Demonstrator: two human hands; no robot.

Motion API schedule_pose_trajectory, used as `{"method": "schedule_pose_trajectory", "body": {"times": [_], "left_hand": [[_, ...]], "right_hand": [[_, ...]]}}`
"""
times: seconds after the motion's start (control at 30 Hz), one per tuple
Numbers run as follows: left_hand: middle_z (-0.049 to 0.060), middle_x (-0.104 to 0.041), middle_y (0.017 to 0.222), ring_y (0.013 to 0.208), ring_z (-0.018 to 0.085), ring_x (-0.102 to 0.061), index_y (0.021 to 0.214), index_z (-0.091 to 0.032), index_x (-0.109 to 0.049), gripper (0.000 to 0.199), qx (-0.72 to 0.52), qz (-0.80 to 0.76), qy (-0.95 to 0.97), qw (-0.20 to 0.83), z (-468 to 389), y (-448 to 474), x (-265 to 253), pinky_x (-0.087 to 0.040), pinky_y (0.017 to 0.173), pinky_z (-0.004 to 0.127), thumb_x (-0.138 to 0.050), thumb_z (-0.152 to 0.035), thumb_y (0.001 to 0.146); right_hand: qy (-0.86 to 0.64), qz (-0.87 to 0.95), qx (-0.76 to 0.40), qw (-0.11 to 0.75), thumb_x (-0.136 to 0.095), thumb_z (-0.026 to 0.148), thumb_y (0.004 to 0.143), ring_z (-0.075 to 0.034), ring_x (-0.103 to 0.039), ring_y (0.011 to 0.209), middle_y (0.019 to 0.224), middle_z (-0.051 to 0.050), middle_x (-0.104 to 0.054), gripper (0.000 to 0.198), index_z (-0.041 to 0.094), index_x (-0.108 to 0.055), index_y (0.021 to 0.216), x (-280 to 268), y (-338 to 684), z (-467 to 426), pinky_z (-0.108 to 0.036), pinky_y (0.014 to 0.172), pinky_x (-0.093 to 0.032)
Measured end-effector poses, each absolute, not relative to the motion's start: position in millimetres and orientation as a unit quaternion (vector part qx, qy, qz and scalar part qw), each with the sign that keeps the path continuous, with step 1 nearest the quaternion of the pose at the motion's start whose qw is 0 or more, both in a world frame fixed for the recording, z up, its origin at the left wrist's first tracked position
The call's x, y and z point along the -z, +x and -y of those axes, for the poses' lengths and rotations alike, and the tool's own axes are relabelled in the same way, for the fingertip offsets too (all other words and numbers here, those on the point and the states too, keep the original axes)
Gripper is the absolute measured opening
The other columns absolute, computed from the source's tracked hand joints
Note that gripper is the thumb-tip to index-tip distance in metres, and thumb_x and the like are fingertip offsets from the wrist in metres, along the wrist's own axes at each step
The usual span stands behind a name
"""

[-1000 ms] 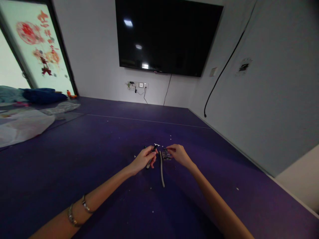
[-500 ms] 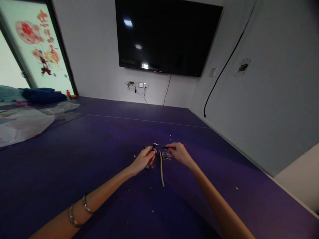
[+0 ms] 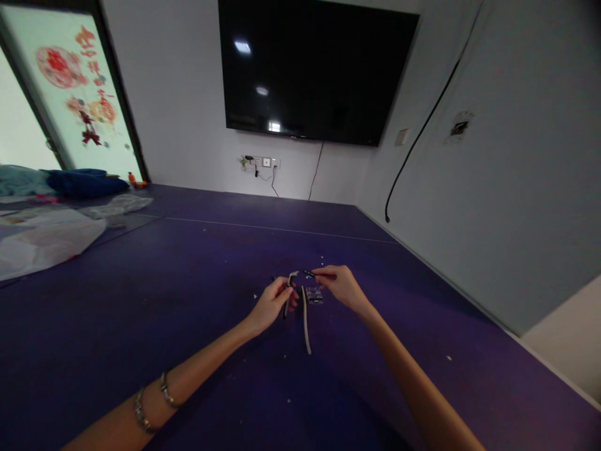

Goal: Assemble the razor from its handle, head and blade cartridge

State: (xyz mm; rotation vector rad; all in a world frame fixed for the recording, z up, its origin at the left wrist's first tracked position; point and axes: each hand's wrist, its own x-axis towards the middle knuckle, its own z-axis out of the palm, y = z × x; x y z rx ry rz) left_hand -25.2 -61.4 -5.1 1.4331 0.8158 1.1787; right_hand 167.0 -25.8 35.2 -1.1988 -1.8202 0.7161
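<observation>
Since half a second ago, the slim black razor-like handle (image 3: 285, 308) has turned in my left hand (image 3: 271, 306), so its T-shaped silvery head (image 3: 293, 274) now shows more side-on. My left fingers are clamped around the handle — thumb up near the neck — above the flat purple surface (image 3: 211, 376). With my right hand (image 3: 340, 285) I pinch a narrow black strip (image 3: 308, 274) just beside the head, a small gap between them. I judge this step to be bringing strip and head face to face; the next move calls for a steady left grip and careful alignment. The handle looks dark with a bright, angled top; finer detail is too small to tell. Nearer me lie a flat clear case (image 3: 314, 295) and a pale, slightly curved stick (image 3: 306, 326).
</observation>
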Motion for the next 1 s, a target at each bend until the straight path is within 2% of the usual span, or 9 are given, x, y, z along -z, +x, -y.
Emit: {"method": "schedule_pose_trajectory", "body": {"times": [0.1, 0.23, 0.6, 1.0], "left_hand": [[0.003, -0.061, 0.08, 0.067, 0.013, -0.06, 0.084, -0.016, -0.046, 0.017, -0.485, -0.342, 0.62, 0.513, 63.1, -22.8, 6.6, -0.047, 0.061, 0.027, -0.054, -0.03, 0.079], [0.001, -0.063, 0.076, 0.063, 0.013, -0.062, 0.08, -0.018, -0.04, 0.021, -0.476, -0.329, 0.628, 0.521, 68.8, -18.3, 7.2, -0.047, 0.065, 0.029, -0.058, -0.029, 0.077], [-0.007, -0.054, 0.062, 0.057, 0.014, -0.063, 0.079, -0.019, -0.041, 0.025, -0.479, -0.356, 0.635, 0.491, 78.4, -14.0, 4.8, -0.047, 0.058, 0.026, -0.063, -0.03, 0.073], [-0.006, -0.054, 0.06, 0.054, 0.013, -0.062, 0.076, -0.019, -0.039, 0.027, -0.484, -0.357, 0.623, 0.5, 78.5, -12.7, 4.2, -0.047, 0.056, 0.026, -0.064, -0.028, 0.073]], "right_hand": [[-0.452, 0.737, -0.285, 0.414, -0.056, 0.013, 0.072, -0.014, -0.062, 0.065, 0.079, -0.006, -0.07, 0.023, 0.015, -0.071, 0.089, -41.0, 166.8, 29.8, -0.025, 0.06, -0.051], [-0.426, 0.755, -0.273, 0.417, -0.056, 0.015, 0.073, -0.015, -0.062, 0.07, 0.083, -0.007, -0.069, 0.022, 0.016, -0.071, 0.088, -47.5, 166.8, 35.6, -0.026, 0.062, -0.05], [-0.381, 0.798, -0.238, 0.402, -0.055, 0.013, 0.075, -0.014, -0.059, 0.072, 0.079, -0.005, -0.066, 0.02, 0.017, -0.071, 0.087, -57.5, 159.5, 48.2, -0.026, 0.066, -0.046], [-0.356, 0.802, -0.251, 0.408, -0.055, 0.014, 0.076, -0.014, -0.06, 0.073, 0.08, -0.006, -0.065, 0.019, 0.016, -0.07, 0.087, -56.2, 155.6, 51.4, -0.026, 0.066, -0.047]]}}
